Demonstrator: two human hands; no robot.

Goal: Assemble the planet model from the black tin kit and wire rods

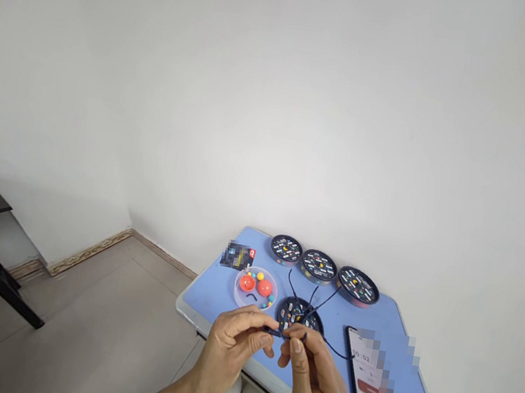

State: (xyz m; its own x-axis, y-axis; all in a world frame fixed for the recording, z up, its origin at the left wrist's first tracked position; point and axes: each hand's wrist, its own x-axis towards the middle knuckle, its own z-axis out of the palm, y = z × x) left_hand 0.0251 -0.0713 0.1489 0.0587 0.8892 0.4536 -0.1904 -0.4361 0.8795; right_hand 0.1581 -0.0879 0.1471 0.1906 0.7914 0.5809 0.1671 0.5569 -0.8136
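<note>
Left hand and right hand pinch a small dark piece above the six-o'clock edge of a blue table; thin dark rods fan toward one o'clock. If either pinch slips, the piece could drop.

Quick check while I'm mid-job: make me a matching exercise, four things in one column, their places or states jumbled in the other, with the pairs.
1. Phone
2. Clear tub
3. Three round boxes
4. Left hand

A. In a row along the far edge of the table
B. Pinching a small dark piece
C. Lit, showing digits
D. Containing an orange-red ball

Pairs: 1-C, 2-D, 3-A, 4-B
</note>
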